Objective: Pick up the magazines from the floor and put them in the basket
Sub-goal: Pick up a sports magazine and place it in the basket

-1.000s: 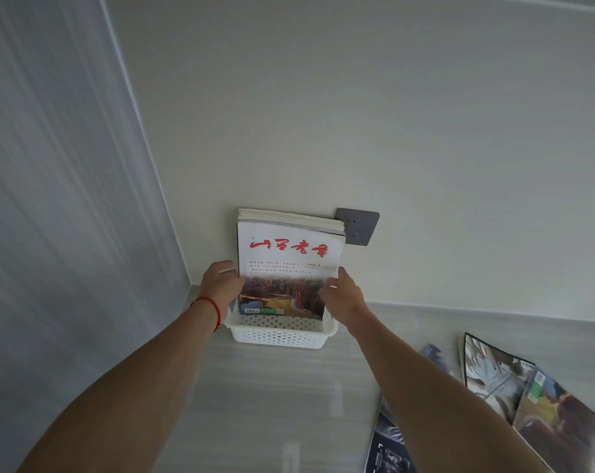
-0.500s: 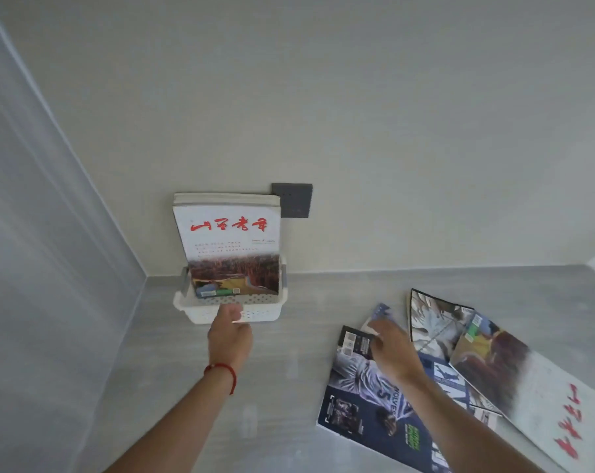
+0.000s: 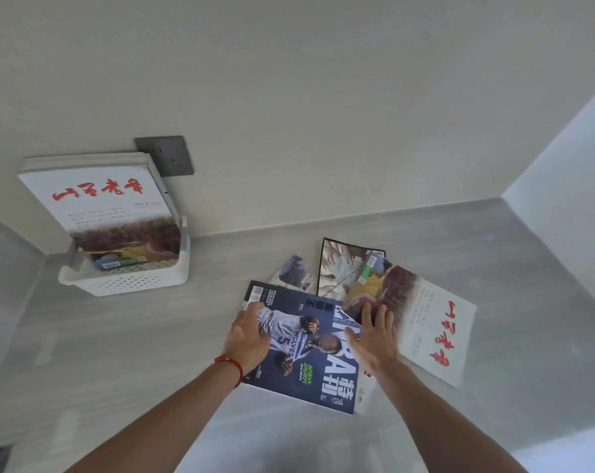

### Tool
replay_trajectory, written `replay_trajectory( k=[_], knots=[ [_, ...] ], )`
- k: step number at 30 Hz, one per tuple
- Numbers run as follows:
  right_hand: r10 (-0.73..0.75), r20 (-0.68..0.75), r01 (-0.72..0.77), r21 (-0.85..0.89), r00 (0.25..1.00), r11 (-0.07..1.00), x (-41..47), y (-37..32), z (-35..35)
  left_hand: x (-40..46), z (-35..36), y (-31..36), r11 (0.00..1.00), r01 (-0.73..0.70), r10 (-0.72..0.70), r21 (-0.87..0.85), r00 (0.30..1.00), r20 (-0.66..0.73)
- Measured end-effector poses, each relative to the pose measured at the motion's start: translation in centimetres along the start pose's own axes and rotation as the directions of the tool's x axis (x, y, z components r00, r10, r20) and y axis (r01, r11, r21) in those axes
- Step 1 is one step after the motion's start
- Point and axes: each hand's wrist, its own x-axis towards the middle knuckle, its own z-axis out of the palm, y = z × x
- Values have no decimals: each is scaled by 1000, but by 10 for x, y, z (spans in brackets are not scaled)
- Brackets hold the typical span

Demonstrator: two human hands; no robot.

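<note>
A white perforated basket [image 3: 132,283] stands on the floor against the wall at the left, with a stack of magazines [image 3: 104,206] upright in it, a white cover with red script in front. Several loose magazines lie fanned on the floor at the centre right. On top is a dark blue basketball magazine [image 3: 309,363]. My left hand [image 3: 248,339] rests flat on its left edge, fingers spread. My right hand [image 3: 374,339] lies open on its right side, fingertips touching a white magazine with red script [image 3: 432,332]. Neither hand grips anything.
A grey wall socket [image 3: 169,155] sits on the wall just behind the basket. Two more magazines [image 3: 340,271] poke out beyond the blue one. Walls close in at the left and far right. Pale grey floor [image 3: 118,353] lies between basket and pile.
Both hands let go of the stack in the basket and moved right and down onto the blue magazine. My view has swung right toward the pile.
</note>
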Motion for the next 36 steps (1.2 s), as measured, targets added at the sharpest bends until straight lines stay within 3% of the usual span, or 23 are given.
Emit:
replay_trajectory(
  k=[5, 9, 11, 15, 18, 21, 24, 26, 29, 32, 36],
  knots=[
    [-346, -105, 344, -45, 932, 938, -29, 4, 24, 13, 32, 34, 978, -163, 156, 129, 986, 59],
    [-706, -190, 723, 28, 682, 691, -45, 6, 31, 21, 53, 39, 937, -230, 226, 262, 973, 45],
    [-759, -198, 780, 47, 620, 624, -47, 7, 34, 22, 58, 29, 914, -118, 130, 388, 992, -6],
    [-659, -250, 703, 181, 709, 688, -49, 0, 42, 10, 61, -1, 880, 183, -177, 439, 983, -54],
    [-584, -314, 660, 264, 748, 703, -52, -11, 44, -4, 64, -14, 888, 220, -186, 405, 975, -123],
    [-553, -334, 628, 183, 763, 757, -55, -21, 42, -14, 61, -20, 883, 352, -300, 309, 932, -203],
    [-323, -183, 346, 109, 928, 932, -54, -34, 34, -25, 52, -33, 853, 476, -435, 215, 875, -210],
    [-219, -121, 228, 64, 968, 972, -55, -43, 28, -32, 45, -47, 850, 492, -454, 188, 866, -209],
    [-271, -145, 275, 4, 952, 962, -65, -60, 29, -38, 33, -65, 866, 493, -473, 86, 863, -180],
    [-212, -101, 220, 85, 972, 972, -79, -87, 38, -41, 21, -78, 895, 447, -442, -4, 884, -150],
    [13, -40, -1, 286, 999, 958, -83, -119, 45, -45, 0, -105, 892, 418, -440, -175, 890, -117]
  ],
)
